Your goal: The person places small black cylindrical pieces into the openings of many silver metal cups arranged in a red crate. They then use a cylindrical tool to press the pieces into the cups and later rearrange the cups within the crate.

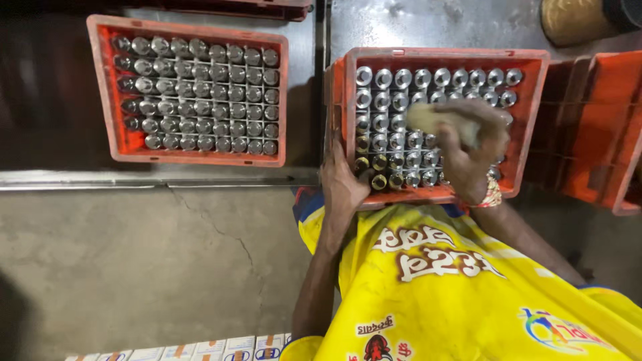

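Note:
An orange plastic crate [535,120] packed with several rows of shiny metal cylinders [394,100] rests right in front of me. My left hand [342,184] grips its near left corner, thumb on the rim. My right hand [471,150] holds a pale yellowish cloth pad [438,120] and presses it onto the tops of the cylinders in the middle of the crate. A beaded band circles my right wrist.
A second orange crate [100,87] full of metal cylinders stands to the left on a dark metal table. Empty orange crates [602,127] stand at the right. A concrete floor lies below, with small white boxes [200,349] at the bottom edge. My shirt is yellow.

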Demonstrator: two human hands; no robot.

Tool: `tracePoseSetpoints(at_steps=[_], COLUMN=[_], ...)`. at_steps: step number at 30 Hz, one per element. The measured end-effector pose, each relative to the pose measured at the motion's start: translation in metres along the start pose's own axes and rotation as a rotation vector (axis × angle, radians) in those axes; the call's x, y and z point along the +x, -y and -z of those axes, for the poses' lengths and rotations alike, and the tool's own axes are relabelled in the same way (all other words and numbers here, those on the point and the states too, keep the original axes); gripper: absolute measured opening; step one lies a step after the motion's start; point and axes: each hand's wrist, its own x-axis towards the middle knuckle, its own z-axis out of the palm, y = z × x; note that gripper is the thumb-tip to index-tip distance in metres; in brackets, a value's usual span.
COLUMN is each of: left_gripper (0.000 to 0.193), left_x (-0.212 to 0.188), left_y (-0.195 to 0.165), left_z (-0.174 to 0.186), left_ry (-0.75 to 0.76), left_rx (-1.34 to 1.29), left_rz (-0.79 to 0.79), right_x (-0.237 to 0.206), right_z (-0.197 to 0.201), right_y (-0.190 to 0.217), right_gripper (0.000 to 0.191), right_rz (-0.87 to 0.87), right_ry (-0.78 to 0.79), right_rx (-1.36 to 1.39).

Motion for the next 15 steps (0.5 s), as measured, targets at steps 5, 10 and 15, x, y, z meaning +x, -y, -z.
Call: tracePoseSetpoints(at_steps=[5,10,15], left_gripper=[0.106,0.104,0.105], left_x=[0.002,0.001,-0.003], left_y=[-0.003,-0.005,-0.005], left_z=[0.002,0.002,-0.001], left_ry=[-0.023,0.001,0.007], left_rx=[0.016,-0.057,0.030], left_rz=[-0.089,0.017,0.039], right_x=[0.003,-0.013,-0.023], right_z=[0.025,0.043,0.066], right_y=[-0.014,-0.033,-0.021], right_gripper=[0.021,0.021,0.020], right_rz=[0.125,0.050,-0.510], right_ry=[0.298,0.291,-0.203], right_rx=[-0.344,-0.404,-0.113])
